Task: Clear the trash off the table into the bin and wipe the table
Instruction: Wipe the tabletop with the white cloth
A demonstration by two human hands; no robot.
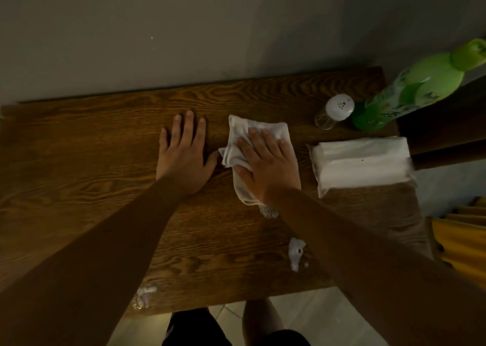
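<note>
Your right hand [265, 166], fingers spread, presses a crumpled white cloth [247, 145] flat mid-table. Your left hand [184, 153] lies splayed at its 9 o'clock on the dark wooden table [79, 161], foam patches [295, 253] at 6 o'clock, against a grey wall [184, 29].

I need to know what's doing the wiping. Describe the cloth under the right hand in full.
The cloth is a white, crumpled, soft-looking rag, loosely folded and a little dingy. It lies flat on the wooden table, near the middle. The right hand presses on it, fingers spread; its far and left edges stick out. A foam patch sits at its near end. The left hand rests beside it.
</note>
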